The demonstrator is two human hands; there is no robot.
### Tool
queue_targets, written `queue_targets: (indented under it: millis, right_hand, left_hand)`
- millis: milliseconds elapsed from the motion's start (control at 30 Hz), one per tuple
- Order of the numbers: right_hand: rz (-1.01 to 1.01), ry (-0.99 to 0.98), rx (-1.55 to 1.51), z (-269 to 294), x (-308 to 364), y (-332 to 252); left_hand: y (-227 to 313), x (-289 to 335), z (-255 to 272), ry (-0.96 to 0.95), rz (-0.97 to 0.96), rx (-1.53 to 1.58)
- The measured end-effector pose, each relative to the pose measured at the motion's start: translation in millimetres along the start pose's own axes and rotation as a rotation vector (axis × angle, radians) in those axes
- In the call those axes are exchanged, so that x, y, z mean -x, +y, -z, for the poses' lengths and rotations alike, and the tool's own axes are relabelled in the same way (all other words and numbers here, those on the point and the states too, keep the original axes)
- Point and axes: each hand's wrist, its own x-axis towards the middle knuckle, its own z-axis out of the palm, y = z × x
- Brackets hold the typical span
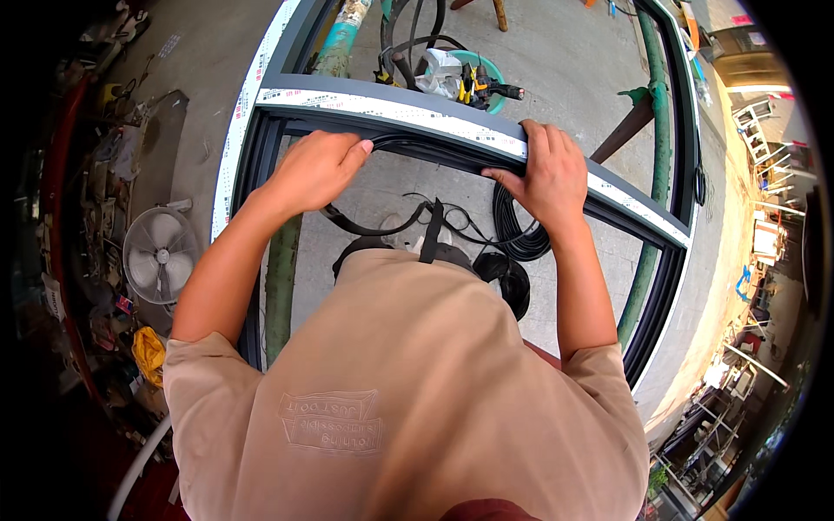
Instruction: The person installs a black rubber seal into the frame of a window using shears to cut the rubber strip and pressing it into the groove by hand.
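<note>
With my left hand [321, 169] I am pinching a thin black strip [426, 141] between thumb and forefinger; the other fingers are curled, and I cannot tell what they touch beneath. The strip lies along the inner side of the crossbar [382, 106] of a dark grey frame [667, 293], between my two hands. My right hand [554, 174] grasps this crossbar: the fingers lie over its white film, and the thumb is at the inner side, near the strip.

Beyond the crossbar, on the concrete floor [565, 52], there stands a turquoise basin [497, 73]. In it I see a yellow and black tool [474, 87], whose dark end reaches over the rim, and a clear plastic bag [440, 71], partly at the left edge of the basin. What is inside the bag, I cannot tell.

Nearer to me, below my right hand, a black coil [519, 227] lies on the floor. To my left, a yellow bag [148, 354] is near a round fan [162, 254]; its contents are hidden.
</note>
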Motion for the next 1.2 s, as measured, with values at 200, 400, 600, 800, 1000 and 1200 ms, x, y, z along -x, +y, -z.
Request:
queue_targets:
  millis: [200, 400, 600, 800, 1000, 1200]
  right_hand:
    - [0.002, 0.018, -0.015, -1, 2, -2]
    - [0.004, -0.063, -0.119, 9, -4, -2]
    - [-0.059, -0.054, -0.104, 4, -3, -8]
    - [-0.070, -0.026, -0.088, 2, -6, -9]
    - [0.021, -0.043, -0.032, 3, -8, -19]
    - [0.062, 0.015, -0.020, -14, -13, -29]
  left_hand:
    - [-6, 1, -8, -0.011, -0.118, 0.022]
    - [10, 0, 4, -0.097, 0.006, 0.024]
    - [10, 2, 1, -0.109, 0.012, 0.023]
    - [-4, 1, -12, -0.041, -0.088, 0.073]
    - [-11, 0, -17, 0.016, -0.147, 0.080]
    - [-9, 1, -17, 0.056, -0.182, 0.096]
